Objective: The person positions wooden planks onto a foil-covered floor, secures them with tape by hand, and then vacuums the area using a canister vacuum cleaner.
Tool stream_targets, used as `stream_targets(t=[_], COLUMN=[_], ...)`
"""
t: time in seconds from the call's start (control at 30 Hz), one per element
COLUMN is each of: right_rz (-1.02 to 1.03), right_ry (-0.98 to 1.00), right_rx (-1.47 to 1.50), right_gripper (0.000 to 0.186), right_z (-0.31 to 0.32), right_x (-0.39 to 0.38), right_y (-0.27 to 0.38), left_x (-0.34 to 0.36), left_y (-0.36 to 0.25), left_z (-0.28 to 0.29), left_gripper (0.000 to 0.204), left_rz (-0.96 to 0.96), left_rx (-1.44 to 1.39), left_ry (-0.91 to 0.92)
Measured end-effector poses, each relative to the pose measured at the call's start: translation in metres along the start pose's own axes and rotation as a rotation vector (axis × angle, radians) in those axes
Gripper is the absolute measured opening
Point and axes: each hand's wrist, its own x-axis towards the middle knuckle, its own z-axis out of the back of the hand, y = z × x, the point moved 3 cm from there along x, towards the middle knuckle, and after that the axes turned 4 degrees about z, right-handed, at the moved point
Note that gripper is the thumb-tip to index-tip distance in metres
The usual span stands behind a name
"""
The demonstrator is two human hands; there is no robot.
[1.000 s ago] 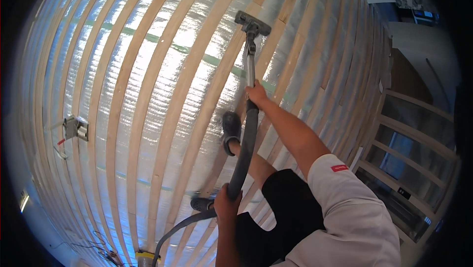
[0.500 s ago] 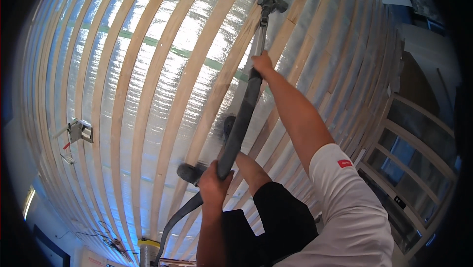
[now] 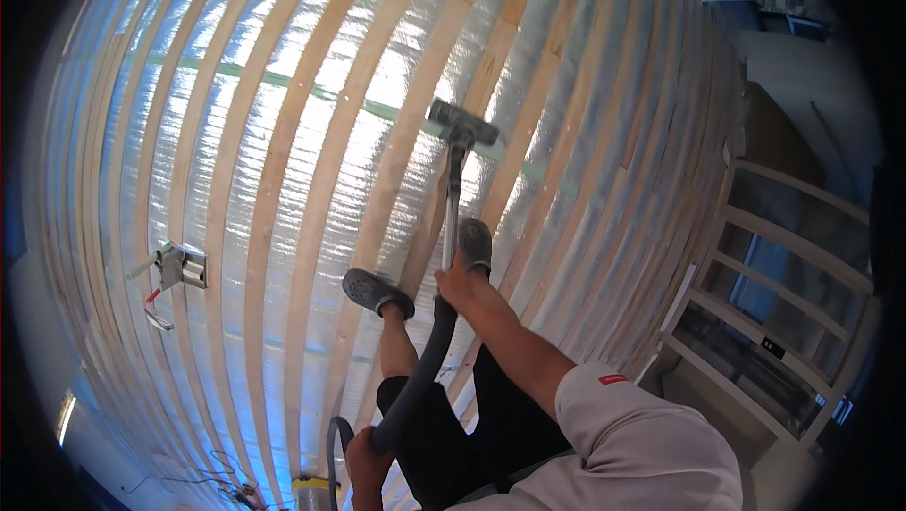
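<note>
A vacuum cleaner's dark floor head rests ahead of my feet, on the wooden battens and silver foil. Its metal tube runs back toward me. My right hand is wrapped round the lower end of this tube, where the grey hose begins. Lower down, beside my left thigh, my left hand grips the hose where it bends; part of that hand is hidden by the hose. My grey clogs stand on either side of the tube.
Parallel wooden battens cross the silver foil floor. At left, a metal bracket piece sits with a red-handled item beside it. A yellow-rimmed canister and tangled cables lie at the lower left. A wooden frame with bars stands at right.
The floor head has come back toward me and slightly left. My right hand has drawn back with the tube, and my left hand has moved lower and left with the hose.
</note>
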Motion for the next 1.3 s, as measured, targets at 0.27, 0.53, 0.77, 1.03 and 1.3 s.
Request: stream_targets(t=[0.27,0.53,0.77,1.03,1.3], right_rz=[-0.346,-0.016,0.079,-0.044,-0.034], right_ry=[0.150,0.016,0.032,0.109,0.099], right_rx=[0.698,0.838,0.841,0.686,0.605], right_gripper=[0.075,0.021,0.020,0.034,0.044], right_z=[0.044,0.157,0.241,0.258,0.239], right_x=[-0.083,0.096,0.332,0.497,0.469], right_y=[0.102,0.228,0.320,0.326,0.304], left_x=[-0.023,0.119,0.286,0.370,0.360], left_y=[0.077,-0.047,-0.218,-0.329,-0.305], left_z=[0.010,0.013,-0.002,-0.044,-0.044], left_gripper=[0.027,0.037,0.052,0.051,0.046], left_rz=[-0.033,-0.110,-0.098,-0.042,0.091], left_rx=[-0.129,-0.027,-0.187,-0.226,-0.322], left_ry=[-0.214,-0.301,-0.274,-0.274,-0.179])
